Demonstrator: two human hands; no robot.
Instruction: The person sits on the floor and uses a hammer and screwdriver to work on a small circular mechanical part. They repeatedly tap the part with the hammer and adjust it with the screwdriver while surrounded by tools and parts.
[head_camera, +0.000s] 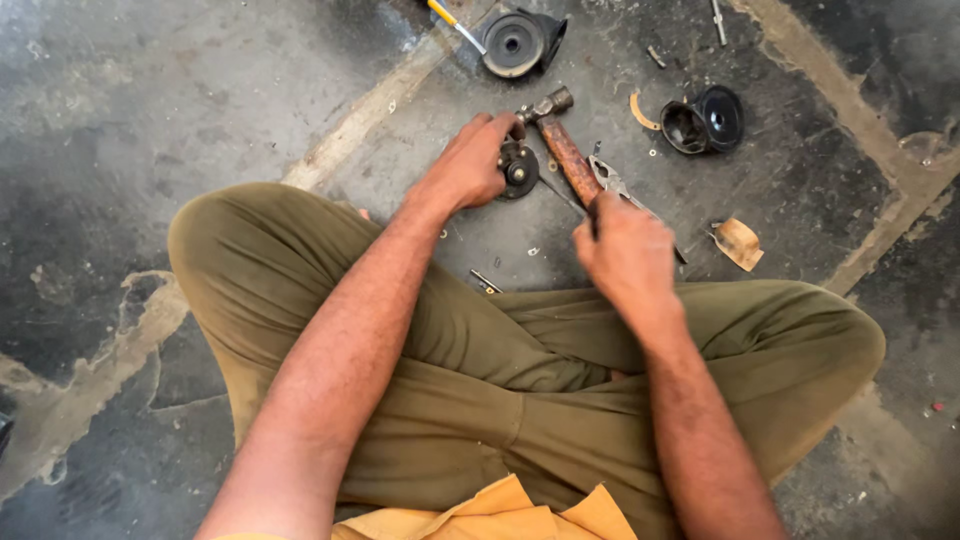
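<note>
Rust-brown wood forms the handle of a hammer (566, 150), gripped at its lower end by the closed right hand (625, 252), with the metal head pointing toward 11 o'clock. Head view: the left hand (470, 165) closes its fingers over a small dark round part (519, 169) standing on the concrete floor (150, 120), just at 8 o'clock of the hammer head. Pliers (612, 182) lie beside the handle at its 3 o'clock side. At 12 o'clock of the hands rests a black horn-shaped housing (520, 42) with a yellow-handled tool (447, 19) touching it; a second black housing (704, 120) lies at 2 o'clock. A torn tan scrap (740, 243) sits at 3 o'clock of the right hand. Olive trousers (480, 350) cover the crossed legs.
</note>
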